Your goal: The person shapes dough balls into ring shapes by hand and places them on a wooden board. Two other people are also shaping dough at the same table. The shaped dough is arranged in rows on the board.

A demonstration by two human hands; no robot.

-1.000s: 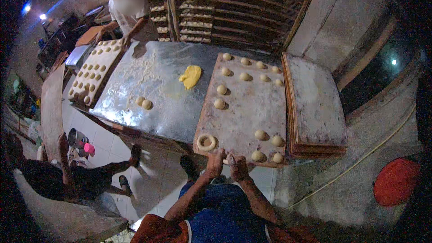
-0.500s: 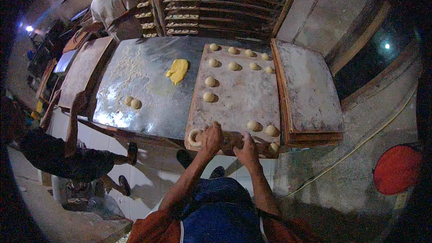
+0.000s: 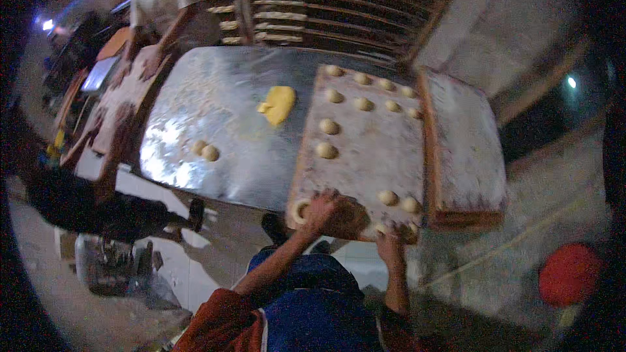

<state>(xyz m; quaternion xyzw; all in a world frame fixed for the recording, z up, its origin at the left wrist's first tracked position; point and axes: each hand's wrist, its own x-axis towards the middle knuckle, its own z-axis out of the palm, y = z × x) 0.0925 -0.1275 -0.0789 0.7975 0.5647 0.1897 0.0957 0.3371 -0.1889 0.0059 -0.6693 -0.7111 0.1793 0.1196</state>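
My left hand [image 3: 323, 210] rests on the near left part of a floured wooden board [image 3: 365, 169], right beside a ring of dough [image 3: 301, 211]. Its fingers are smeared by motion, so its grip does not show. At the board's near edge my right hand [image 3: 392, 242] is over or against pale dough by the near right corner; blur hides whether it holds any. Two dough balls, one a round ball [image 3: 388, 197] and one a second ball [image 3: 411, 205], sit just beyond it. Several more balls [image 3: 327, 150] stand along the board's left side and far end.
A metal table [image 3: 241, 163] on the left bears yellow dough or fat [image 3: 280, 105] and two dough balls [image 3: 209, 152]. Stacked boards [image 3: 466, 150] stand at right. Two people work at a board [image 3: 134, 88] on the far left. Loaded racks [image 3: 280, 0] rise behind; a red round object [image 3: 569, 275] is lower right.
The view has shifted, moving the tables rightward in the picture. My right hand has moved right, away from my left, to the board's near right corner. The far person's hands now reach onto the left board.
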